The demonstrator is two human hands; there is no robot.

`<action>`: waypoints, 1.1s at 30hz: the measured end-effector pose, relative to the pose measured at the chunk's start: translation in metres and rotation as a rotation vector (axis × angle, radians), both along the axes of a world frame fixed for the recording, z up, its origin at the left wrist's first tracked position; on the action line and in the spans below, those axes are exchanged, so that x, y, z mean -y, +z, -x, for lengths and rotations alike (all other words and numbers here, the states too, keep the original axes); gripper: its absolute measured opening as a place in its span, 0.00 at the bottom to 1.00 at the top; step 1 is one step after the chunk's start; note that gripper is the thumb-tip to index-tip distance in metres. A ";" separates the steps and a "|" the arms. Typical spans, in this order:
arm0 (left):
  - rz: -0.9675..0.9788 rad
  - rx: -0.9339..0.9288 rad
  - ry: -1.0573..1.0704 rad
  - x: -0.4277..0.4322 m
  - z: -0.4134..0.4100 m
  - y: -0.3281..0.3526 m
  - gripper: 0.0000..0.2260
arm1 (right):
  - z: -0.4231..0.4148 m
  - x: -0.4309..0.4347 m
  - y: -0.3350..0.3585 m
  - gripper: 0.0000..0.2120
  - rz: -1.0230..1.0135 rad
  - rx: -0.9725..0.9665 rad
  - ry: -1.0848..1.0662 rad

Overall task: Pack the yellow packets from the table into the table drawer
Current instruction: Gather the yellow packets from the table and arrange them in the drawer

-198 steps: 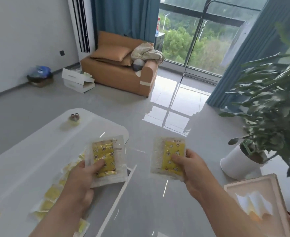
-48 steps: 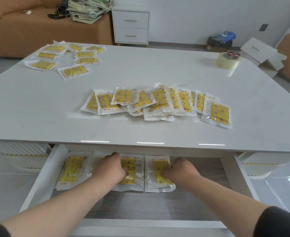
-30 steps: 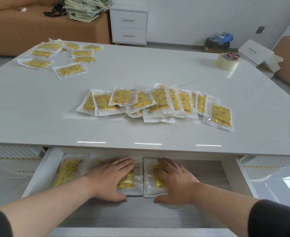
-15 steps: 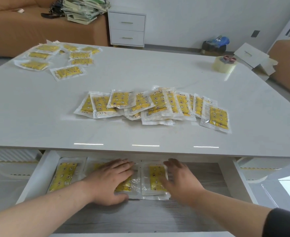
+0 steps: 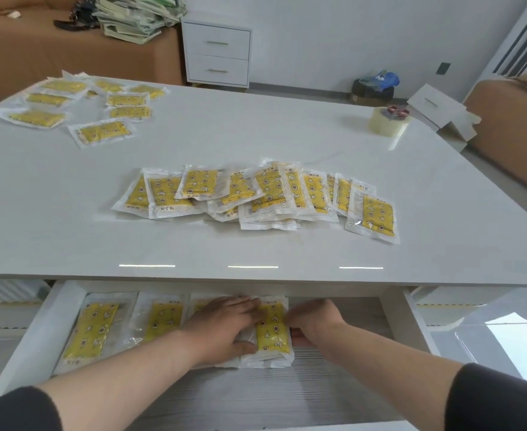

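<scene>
Shifted rightward just now, my left hand (image 5: 225, 331) lies flat, fingers straight, on a packet (image 5: 201, 304) in the drawer (image 5: 38, 337); my right hand (image 5: 315, 321) pinches, fingers curled, the neighbouring yellow packet (image 5: 271, 331) at its right edge. Print unreadable; bare drawer floor lies further right

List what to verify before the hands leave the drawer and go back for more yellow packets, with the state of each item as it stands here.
1. Drawer open, with room: ok. The drawer is pulled out, with bare floor to the right of the row of packets.
2. Left hand free: not ok. The left hand lies flat on that row.
3. Right hand free: cannot tell. The right hand is at the edge of the rightmost packet; grip or nudge is unclear.
4. Row tidy: cannot tell. The hands cover part of it.
5. Packets to fetch: ok. The central pile and the far-left group lie on the table.
</scene>
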State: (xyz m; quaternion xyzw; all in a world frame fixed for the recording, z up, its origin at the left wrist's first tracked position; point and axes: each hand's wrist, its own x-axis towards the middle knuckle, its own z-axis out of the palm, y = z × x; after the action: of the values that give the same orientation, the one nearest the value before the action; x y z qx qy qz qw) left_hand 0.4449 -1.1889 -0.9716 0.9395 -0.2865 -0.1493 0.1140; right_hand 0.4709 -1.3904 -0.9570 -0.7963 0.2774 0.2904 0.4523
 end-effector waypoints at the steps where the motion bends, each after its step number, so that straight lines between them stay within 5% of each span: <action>1: 0.004 -0.004 0.008 0.001 0.000 0.000 0.30 | 0.001 0.001 -0.003 0.03 0.011 0.030 0.040; 11: 0.045 0.001 0.042 -0.001 0.000 -0.005 0.31 | 0.011 0.014 -0.006 0.10 0.069 0.255 0.238; 17: -0.030 0.044 0.022 0.001 0.005 -0.008 0.45 | 0.013 0.013 -0.007 0.11 0.098 0.270 0.269; 27: -0.054 0.060 0.039 0.003 0.011 0.006 0.44 | 0.013 0.010 0.001 0.08 0.159 0.310 0.323; 31: -0.086 0.035 0.011 -0.037 0.021 0.029 0.39 | 0.024 0.014 0.019 0.18 0.551 0.601 0.918; 33: -0.154 0.001 -0.001 -0.068 0.029 0.036 0.41 | 0.032 0.010 0.021 0.26 0.553 0.736 1.207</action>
State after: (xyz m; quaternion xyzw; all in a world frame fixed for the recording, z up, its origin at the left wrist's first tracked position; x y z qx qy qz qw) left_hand 0.4161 -1.1210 -0.9353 0.9454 -0.2749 -0.1704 0.0409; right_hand 0.4388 -1.4002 -0.9362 -0.9398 -0.3127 0.1231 0.0620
